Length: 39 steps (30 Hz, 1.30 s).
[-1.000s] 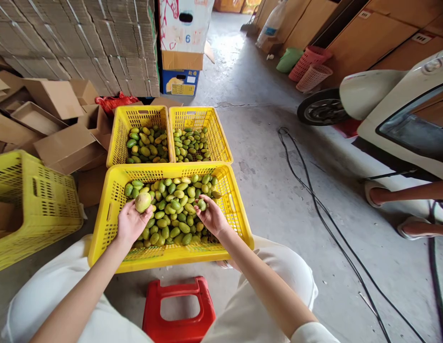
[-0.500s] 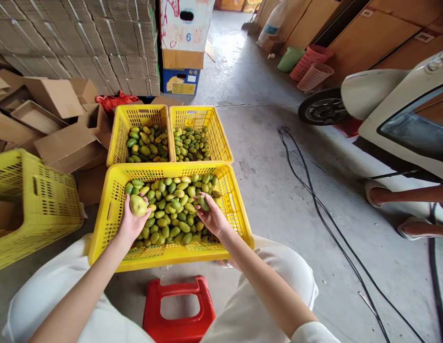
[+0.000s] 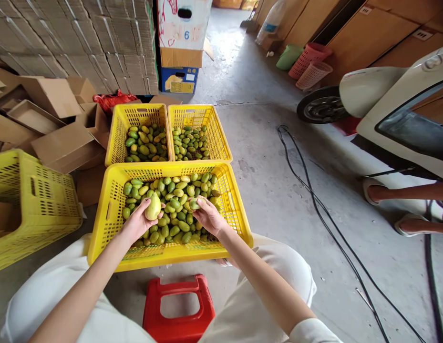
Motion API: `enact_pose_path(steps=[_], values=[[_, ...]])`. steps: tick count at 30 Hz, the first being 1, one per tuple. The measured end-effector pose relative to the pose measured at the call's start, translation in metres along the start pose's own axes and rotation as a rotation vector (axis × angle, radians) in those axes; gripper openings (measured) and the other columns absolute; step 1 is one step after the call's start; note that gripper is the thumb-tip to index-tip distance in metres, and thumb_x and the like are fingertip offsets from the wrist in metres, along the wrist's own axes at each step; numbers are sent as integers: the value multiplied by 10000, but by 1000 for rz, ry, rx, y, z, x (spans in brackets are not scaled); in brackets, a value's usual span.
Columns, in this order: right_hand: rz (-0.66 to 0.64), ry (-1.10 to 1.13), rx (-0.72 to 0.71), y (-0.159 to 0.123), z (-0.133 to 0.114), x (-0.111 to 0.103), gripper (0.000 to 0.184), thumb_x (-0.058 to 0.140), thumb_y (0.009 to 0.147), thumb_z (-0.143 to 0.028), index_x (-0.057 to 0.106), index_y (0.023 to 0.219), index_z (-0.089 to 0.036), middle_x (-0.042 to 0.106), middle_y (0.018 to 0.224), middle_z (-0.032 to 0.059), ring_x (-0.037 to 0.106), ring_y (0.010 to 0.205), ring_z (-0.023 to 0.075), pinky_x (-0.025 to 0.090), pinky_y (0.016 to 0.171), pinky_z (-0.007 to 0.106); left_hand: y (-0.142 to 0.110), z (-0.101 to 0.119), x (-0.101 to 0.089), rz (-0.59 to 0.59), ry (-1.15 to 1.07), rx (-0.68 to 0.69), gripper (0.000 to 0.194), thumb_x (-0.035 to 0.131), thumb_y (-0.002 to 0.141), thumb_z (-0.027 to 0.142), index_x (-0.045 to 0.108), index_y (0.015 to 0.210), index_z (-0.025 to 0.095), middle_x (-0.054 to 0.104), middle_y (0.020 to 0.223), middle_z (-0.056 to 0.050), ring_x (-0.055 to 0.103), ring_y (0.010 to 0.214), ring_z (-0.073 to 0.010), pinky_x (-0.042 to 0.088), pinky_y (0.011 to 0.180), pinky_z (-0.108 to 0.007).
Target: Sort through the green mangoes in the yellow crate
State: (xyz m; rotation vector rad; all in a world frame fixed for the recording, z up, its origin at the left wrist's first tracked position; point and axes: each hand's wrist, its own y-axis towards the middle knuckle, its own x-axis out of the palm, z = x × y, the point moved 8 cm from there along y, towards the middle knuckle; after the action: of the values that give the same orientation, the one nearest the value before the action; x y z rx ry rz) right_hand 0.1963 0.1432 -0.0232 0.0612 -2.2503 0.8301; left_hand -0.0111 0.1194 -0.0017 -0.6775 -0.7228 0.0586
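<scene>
My left hand grips a large pale yellow-green mango, raised above the fruit pile. Between the fingers of my right hand is a smaller green mango, also held over the pile. Under both hands lies the near yellow crate, with many small green and yellow mangoes spread across its bottom. Two yellow crates stand against its far side: the far left crate and the far right crate. Each of them has mangoes in it.
A yellow crate lies at the left, near loose cardboard boxes. A red stool sits between my knees. Black cables cross the floor at the right, by a white vehicle and a person's feet.
My left hand has moved right and turned, so its mango now stands more upright. My right hand has shifted slightly left with its mango, bringing the two closer together.
</scene>
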Motion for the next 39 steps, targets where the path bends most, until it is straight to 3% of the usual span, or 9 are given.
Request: enact_pose_path(steps=[6,11,17,21,24,27,32,35,39], values=[[-80,38,28,1,-3,6,381,714,829,-577,630,926,-219,581,629,-43,440,535,80,351,477,166,3,0,-9,24,26,39,308,739,808,250,680,1098,164,684,867,-91,621,643,-152,393,432,-179],[-133,69,44,-2,-5,13,345,720,832,-537,629,904,-212,556,616,-44,409,501,74,300,440,164,1,1,-6,28,27,1,314,697,768,201,667,1070,121,702,893,-127,630,664,-174,439,475,-212],[-106,13,13,-3,-4,11,407,881,680,-461,593,815,-206,668,815,-11,399,501,41,209,382,146,5,11,-16,119,-4,126,231,758,752,171,661,959,148,688,852,-75,595,621,-121,418,475,-180],[-95,23,-34,-4,-10,14,371,853,723,-453,660,908,-196,686,911,16,490,576,57,332,425,151,8,14,-20,136,-102,164,185,747,818,288,672,911,148,624,760,-24,492,531,-76,435,481,-188],[-115,19,-22,-5,-9,17,315,822,761,-402,671,955,-204,678,902,9,564,659,91,419,504,178,6,13,-21,180,-163,100,240,663,874,387,647,836,150,562,660,-10,479,506,-97,462,482,-222],[-110,-1,-41,-5,-6,14,383,874,698,-338,651,995,-243,673,842,-26,550,641,91,421,532,183,2,9,-18,229,-203,-6,248,538,922,344,623,812,139,613,693,-67,574,577,-144,521,520,-257],[-81,-14,-2,-4,0,10,437,867,690,-514,635,901,-209,655,774,-11,496,598,80,370,494,166,-3,-3,-22,337,-46,-160,175,488,932,231,592,827,137,680,749,-104,668,617,-174,564,538,-266],[-100,-14,37,-4,-1,14,403,726,823,-585,644,893,-197,613,712,-9,482,588,85,365,497,170,1,-10,-24,273,122,-186,123,571,894,235,558,801,156,660,684,-61,608,473,-155,480,421,-247],[-150,53,72,-5,-3,18,325,685,874,-520,664,972,-210,598,709,-11,498,605,99,362,497,175,6,-16,-17,102,234,-177,196,637,864,324,572,813,146,662,695,-70,517,382,-125,345,343,-226]])
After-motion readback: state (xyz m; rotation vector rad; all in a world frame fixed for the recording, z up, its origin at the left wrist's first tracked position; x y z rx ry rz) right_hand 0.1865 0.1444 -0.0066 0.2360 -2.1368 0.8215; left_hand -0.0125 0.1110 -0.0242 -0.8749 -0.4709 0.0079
